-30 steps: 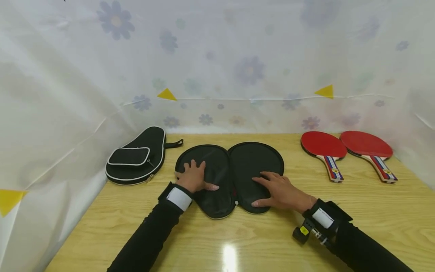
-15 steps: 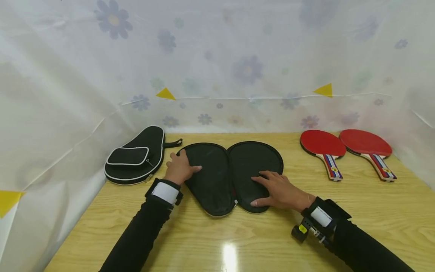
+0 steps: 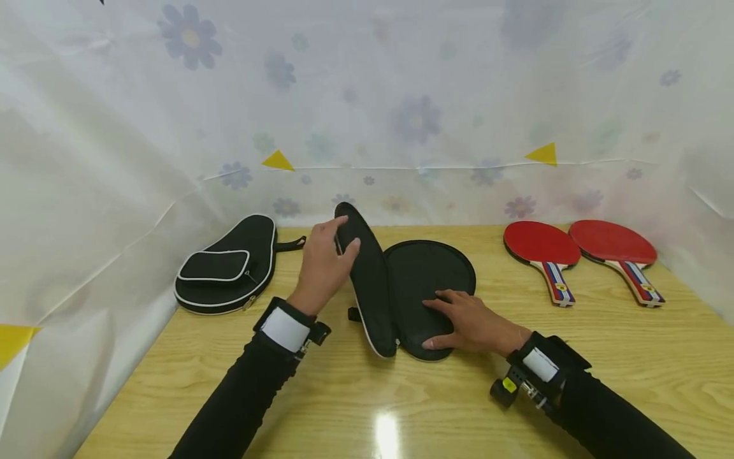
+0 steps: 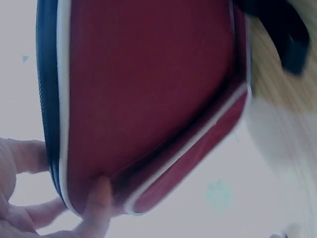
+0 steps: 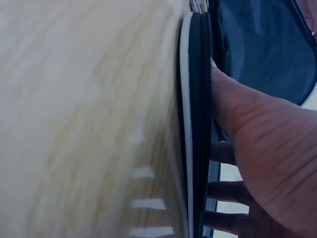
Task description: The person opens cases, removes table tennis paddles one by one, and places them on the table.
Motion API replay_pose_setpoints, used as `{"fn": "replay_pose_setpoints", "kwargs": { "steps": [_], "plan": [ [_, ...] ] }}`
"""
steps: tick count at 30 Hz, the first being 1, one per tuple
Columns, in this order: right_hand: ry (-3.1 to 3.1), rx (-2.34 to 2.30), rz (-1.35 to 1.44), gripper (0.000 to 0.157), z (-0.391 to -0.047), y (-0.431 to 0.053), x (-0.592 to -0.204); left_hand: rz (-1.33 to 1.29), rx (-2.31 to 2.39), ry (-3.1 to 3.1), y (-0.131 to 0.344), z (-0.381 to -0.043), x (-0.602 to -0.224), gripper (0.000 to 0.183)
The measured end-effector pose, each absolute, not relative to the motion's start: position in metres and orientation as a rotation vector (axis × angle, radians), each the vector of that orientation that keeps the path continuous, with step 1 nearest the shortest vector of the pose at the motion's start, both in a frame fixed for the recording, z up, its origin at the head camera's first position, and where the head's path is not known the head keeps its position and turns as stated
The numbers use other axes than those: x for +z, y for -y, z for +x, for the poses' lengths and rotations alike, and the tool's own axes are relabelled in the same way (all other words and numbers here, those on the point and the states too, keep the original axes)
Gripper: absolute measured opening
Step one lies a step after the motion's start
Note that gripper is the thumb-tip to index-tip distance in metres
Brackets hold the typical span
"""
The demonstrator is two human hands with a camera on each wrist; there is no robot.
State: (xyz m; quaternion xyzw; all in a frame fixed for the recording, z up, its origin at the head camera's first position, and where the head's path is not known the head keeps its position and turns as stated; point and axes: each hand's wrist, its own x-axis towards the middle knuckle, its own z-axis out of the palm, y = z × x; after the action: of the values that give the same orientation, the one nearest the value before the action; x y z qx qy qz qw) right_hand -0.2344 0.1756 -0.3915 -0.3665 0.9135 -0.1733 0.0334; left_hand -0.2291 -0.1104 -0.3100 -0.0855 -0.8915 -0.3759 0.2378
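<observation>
A paddle case with a black lining (image 3: 421, 271) lies unzipped on the table in the head view. Its left half (image 3: 369, 287) stands steeply tilted up on the fold. My left hand (image 3: 323, 258) holds that half by its far outer edge, between thumb and fingers. In the left wrist view, the raised half shows a dark red outer face (image 4: 148, 74) with white piping, and a fingertip presses on it. With fingers spread, my right hand (image 3: 473, 322) rests on the right half's lining near its outer edge.
A black paddle case (image 3: 229, 261) with white piping and a wrist strap lies at the left. Two red table tennis paddles, a nearer-left one (image 3: 541, 245) and a right one (image 3: 613, 242), lie at the right. A flowered white curtain (image 3: 413, 115) borders the wooden table (image 3: 321, 408).
My left hand moved off the lining to the left half's outer edge, then raised that half up and rightward. The right hand has stayed in place on the right half.
</observation>
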Motion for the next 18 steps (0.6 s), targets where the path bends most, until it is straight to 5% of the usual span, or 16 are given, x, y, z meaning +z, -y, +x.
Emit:
{"fn": "replay_pose_setpoints", "kwargs": {
  "steps": [7,18],
  "plan": [
    [-2.742,-0.591,-1.063,0.076,-0.237,-0.184,-0.388,-0.5,-0.942,2.438,0.077,-0.222,-0.32,0.042],
    [-2.691,-0.742,-1.006,0.072,-0.243,-0.192,-0.389,-0.531,-0.879,2.488,0.039,-0.199,-0.351,0.078]
  ]
}}
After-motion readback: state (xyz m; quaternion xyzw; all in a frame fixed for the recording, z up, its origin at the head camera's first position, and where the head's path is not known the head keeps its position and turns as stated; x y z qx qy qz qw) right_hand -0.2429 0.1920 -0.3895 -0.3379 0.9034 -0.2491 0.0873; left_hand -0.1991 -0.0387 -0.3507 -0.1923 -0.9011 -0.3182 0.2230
